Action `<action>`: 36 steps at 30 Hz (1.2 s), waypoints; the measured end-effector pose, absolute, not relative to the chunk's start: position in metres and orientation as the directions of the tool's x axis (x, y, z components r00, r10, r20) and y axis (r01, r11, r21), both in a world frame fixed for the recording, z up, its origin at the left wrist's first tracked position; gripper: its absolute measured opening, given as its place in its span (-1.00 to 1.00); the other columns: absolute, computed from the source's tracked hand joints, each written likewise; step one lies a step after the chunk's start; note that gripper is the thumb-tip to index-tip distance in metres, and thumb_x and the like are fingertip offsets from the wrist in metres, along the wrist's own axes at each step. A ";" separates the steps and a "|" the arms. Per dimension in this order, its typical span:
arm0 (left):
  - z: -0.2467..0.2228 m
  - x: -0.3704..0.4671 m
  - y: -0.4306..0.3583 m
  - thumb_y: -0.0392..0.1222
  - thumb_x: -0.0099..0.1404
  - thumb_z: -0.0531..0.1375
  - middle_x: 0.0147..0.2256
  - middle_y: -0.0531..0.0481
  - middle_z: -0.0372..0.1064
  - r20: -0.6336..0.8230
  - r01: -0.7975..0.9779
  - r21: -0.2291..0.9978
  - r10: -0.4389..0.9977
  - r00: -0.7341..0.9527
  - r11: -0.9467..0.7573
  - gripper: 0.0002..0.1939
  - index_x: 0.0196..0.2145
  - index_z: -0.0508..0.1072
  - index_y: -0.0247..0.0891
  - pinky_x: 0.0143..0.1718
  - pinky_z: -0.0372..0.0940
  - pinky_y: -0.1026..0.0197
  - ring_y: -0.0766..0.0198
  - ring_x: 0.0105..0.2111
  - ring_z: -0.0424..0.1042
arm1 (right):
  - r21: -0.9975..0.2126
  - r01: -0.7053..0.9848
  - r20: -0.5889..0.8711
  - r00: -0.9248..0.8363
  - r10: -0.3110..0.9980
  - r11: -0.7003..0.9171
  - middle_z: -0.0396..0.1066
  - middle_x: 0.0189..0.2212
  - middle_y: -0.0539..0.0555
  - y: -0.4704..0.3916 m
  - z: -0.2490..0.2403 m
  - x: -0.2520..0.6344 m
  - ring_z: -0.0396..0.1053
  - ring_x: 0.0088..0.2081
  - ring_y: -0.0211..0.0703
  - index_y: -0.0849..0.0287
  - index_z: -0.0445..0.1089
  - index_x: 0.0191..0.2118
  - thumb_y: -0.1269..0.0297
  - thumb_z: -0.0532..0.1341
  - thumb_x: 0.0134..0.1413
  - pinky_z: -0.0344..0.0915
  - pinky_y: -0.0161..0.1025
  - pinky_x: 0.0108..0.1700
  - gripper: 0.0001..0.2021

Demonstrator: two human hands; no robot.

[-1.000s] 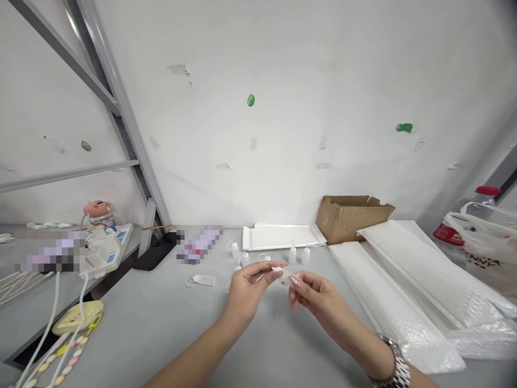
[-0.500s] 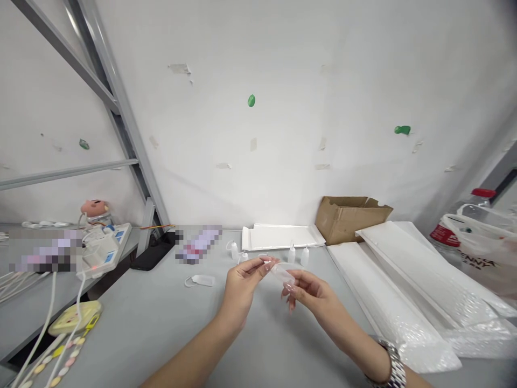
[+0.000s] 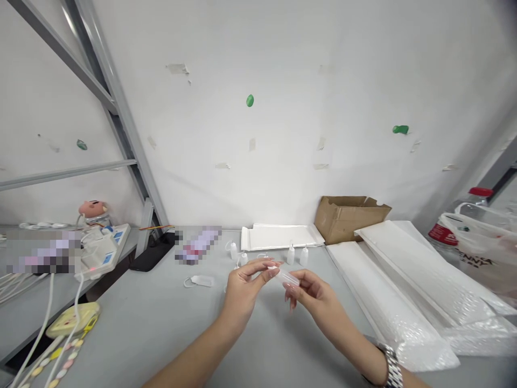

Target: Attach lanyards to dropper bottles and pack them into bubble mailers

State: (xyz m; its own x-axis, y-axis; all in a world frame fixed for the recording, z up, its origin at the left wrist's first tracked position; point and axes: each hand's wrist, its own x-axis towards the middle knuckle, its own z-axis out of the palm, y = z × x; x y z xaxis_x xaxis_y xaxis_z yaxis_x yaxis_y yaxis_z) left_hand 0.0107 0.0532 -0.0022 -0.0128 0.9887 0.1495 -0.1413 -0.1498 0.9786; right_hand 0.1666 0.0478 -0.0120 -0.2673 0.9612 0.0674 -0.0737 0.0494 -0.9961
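Note:
Between my hands is a small translucent bottle [image 3: 288, 277], tilted with its narrow end toward the left. My left hand [image 3: 247, 285] pinches that narrow end between thumb and fingers. The bottle's wider end is held by my right hand [image 3: 310, 290], thumb on the near side. Behind my hands, two small white bottles [image 3: 291, 255] [image 3: 304, 256] stand upright on the grey table. More small bottles [image 3: 233, 250] stand behind my left hand, partly hidden by it. One bottle with a looped strap [image 3: 202, 281] lies flat to the left.
White trays [image 3: 283, 237] and an open cardboard box [image 3: 349, 221] sit against the wall. Bubble-wrap packs [image 3: 388, 302] cover the right side. A black phone-like object [image 3: 151, 258], a blurred purple item [image 3: 200, 244] and a power strip [image 3: 103, 253] are at left.
The bottle has turned slightly between my hands, and my left fingers now cover its narrow end more closely. The view has shifted slightly.

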 end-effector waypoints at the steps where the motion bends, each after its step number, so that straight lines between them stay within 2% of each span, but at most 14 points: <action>1: -0.002 0.010 0.053 -0.15 0.02 0.28 -0.28 -0.05 0.51 0.153 -0.142 0.978 0.988 0.001 -0.151 -0.88 -0.44 0.54 -0.21 -0.02 0.18 0.12 0.10 -0.08 0.35 | -0.997 -0.074 0.054 -0.286 0.957 0.034 0.31 -0.62 -0.05 0.047 -0.011 0.167 0.24 -0.58 -0.31 0.22 0.33 -0.41 -0.02 0.27 -0.15 0.18 -0.29 -0.43 -0.64; 4: 0.000 0.009 0.052 -0.18 0.04 0.26 -0.31 -0.04 0.51 0.165 -0.181 0.972 0.984 0.066 -0.151 -0.90 -0.44 0.53 -0.22 -0.05 0.20 0.13 0.13 -0.15 0.39 | -0.984 -0.143 -0.032 -0.452 0.892 -0.108 0.19 -0.75 -0.10 0.045 -0.010 0.169 0.11 -0.69 -0.37 0.24 0.32 -0.51 -0.12 0.10 -0.01 0.12 -0.29 -0.51 -0.55; 6: 0.001 0.008 0.052 -0.18 0.06 0.26 -0.31 -0.03 0.51 0.151 -0.205 0.970 0.984 0.091 -0.130 -0.91 -0.44 0.53 -0.22 -0.05 0.20 0.14 0.14 -0.16 0.40 | -0.970 -0.163 -0.072 -0.519 0.852 -0.182 0.17 -0.78 -0.08 0.045 -0.010 0.169 0.10 -0.70 -0.35 0.25 0.32 -0.52 -0.17 0.00 0.04 0.11 -0.28 -0.54 -0.48; 8: 0.000 0.008 0.052 -0.16 0.06 0.26 -0.29 -0.04 0.51 0.120 -0.198 0.975 0.990 0.078 -0.102 -0.88 -0.42 0.53 -0.22 -0.05 0.20 0.14 0.14 -0.15 0.40 | -0.984 -0.127 -0.046 -0.482 0.875 -0.122 0.26 -0.71 -0.02 0.046 -0.011 0.169 0.19 -0.65 -0.30 0.25 0.34 -0.47 -0.16 0.04 0.02 0.16 -0.27 -0.51 -0.50; 10: 0.000 0.008 0.052 -0.14 0.06 0.26 -0.27 -0.06 0.51 0.092 -0.177 0.981 0.994 0.050 -0.082 -0.86 -0.41 0.53 -0.23 -0.06 0.20 0.14 0.12 -0.15 0.40 | -0.998 -0.066 0.038 -0.396 0.918 0.013 0.34 -0.58 0.01 0.046 -0.012 0.168 0.26 -0.55 -0.27 0.23 0.35 -0.39 -0.08 0.16 -0.04 0.21 -0.25 -0.43 -0.60; 13: -0.001 0.009 0.051 -0.15 0.06 0.26 -0.28 -0.05 0.51 0.089 -0.158 0.984 0.995 0.040 -0.082 -0.87 -0.43 0.53 -0.23 -0.08 0.22 0.16 0.13 -0.16 0.40 | -0.993 -0.019 0.115 -0.317 0.941 0.115 0.34 -0.53 -0.02 0.046 -0.013 0.168 0.27 -0.50 -0.27 0.20 0.34 -0.38 0.05 0.28 -0.12 0.22 -0.27 -0.40 -0.70; 16: 0.000 0.010 0.051 -0.17 0.05 0.26 -0.32 -0.02 0.52 0.134 -0.147 0.981 0.989 0.056 -0.124 -0.92 -0.46 0.53 -0.22 -0.10 0.23 0.19 0.16 -0.19 0.41 | -0.994 -0.108 0.059 -0.387 0.920 0.018 0.27 -0.62 -0.05 0.046 -0.011 0.171 0.21 -0.57 -0.31 0.23 0.33 -0.46 0.07 0.25 -0.06 0.15 -0.31 -0.49 -0.72; 19: 0.002 0.009 0.050 -0.20 0.04 0.27 -0.35 0.00 0.51 0.185 -0.148 0.974 0.979 0.088 -0.171 -0.95 -0.48 0.53 -0.20 -0.12 0.24 0.20 0.17 -0.21 0.41 | -0.953 -0.248 -0.007 -0.555 0.832 -0.174 0.18 -0.70 -0.09 0.048 -0.010 0.174 0.07 -0.67 -0.39 0.26 0.35 -0.47 0.10 0.19 0.01 0.04 -0.33 -0.54 -0.71; 22: 0.002 0.009 0.050 -0.21 0.02 0.29 -0.34 -0.01 0.51 0.194 -0.159 0.972 0.975 0.113 -0.175 -0.95 -0.48 0.54 -0.21 -0.10 0.25 0.17 0.14 -0.19 0.41 | -0.925 -0.278 -0.024 -0.636 0.771 -0.258 0.11 -0.76 -0.13 0.050 -0.009 0.176 -0.02 -0.71 -0.41 0.27 0.35 -0.47 0.10 0.15 0.04 0.01 -0.31 -0.54 -0.70; 25: 0.002 0.011 0.048 -0.15 0.09 0.25 -0.17 -0.06 0.47 0.122 -0.246 0.966 0.981 0.149 -0.082 -0.83 -0.33 0.54 -0.23 0.02 0.17 0.12 0.10 -0.05 0.35 | -0.979 -0.196 0.050 -0.478 0.877 -0.051 0.19 -0.69 -0.07 0.051 -0.009 0.177 0.12 -0.63 -0.34 0.23 0.32 -0.47 0.08 0.15 0.06 0.09 -0.30 -0.50 -0.71; 27: 0.003 0.013 0.046 -0.09 0.17 0.17 -0.02 -0.10 0.37 0.047 -0.384 0.922 0.974 0.219 0.042 -0.71 -0.17 0.48 -0.24 0.08 0.12 0.08 0.09 0.01 0.30 | -0.983 -0.053 0.181 -0.265 0.947 0.173 0.26 -0.59 -0.03 0.050 -0.011 0.178 0.22 -0.53 -0.26 0.19 0.32 -0.41 0.08 0.14 0.07 0.18 -0.27 -0.42 -0.75; 29: 0.004 0.014 0.044 0.00 0.23 0.08 0.04 -0.16 0.30 -0.026 -0.499 0.842 0.941 0.339 0.203 -0.60 -0.05 0.40 -0.26 0.09 0.12 0.03 0.07 0.03 0.29 | -0.930 0.128 0.339 -0.065 0.938 0.345 0.32 -0.46 0.02 0.050 -0.014 0.180 0.28 -0.39 -0.17 0.15 0.31 -0.30 0.10 0.13 0.08 0.23 -0.22 -0.31 -0.78; 32: 0.005 0.013 0.043 0.10 0.25 -0.01 0.02 -0.28 0.30 -0.101 -0.535 0.746 0.861 0.499 0.398 -0.47 -0.01 0.34 -0.37 0.09 0.12 -0.01 0.03 0.02 0.29 | -0.832 0.339 0.496 0.100 0.863 0.439 0.35 -0.28 0.09 0.051 -0.019 0.183 0.29 -0.21 -0.06 0.11 0.28 -0.17 0.14 0.13 0.08 0.25 -0.17 -0.21 -0.78; 36: 0.001 0.012 0.046 0.07 0.24 0.03 0.01 -0.34 0.31 -0.141 -0.551 0.699 0.843 0.520 0.457 -0.49 -0.08 0.38 -0.45 0.11 0.11 0.04 0.04 0.03 0.29 | -0.758 0.466 0.578 0.158 0.801 0.456 0.35 -0.26 0.12 0.053 -0.022 0.184 0.30 -0.19 -0.04 0.11 0.27 -0.16 0.16 0.12 0.10 0.25 -0.08 -0.15 -0.79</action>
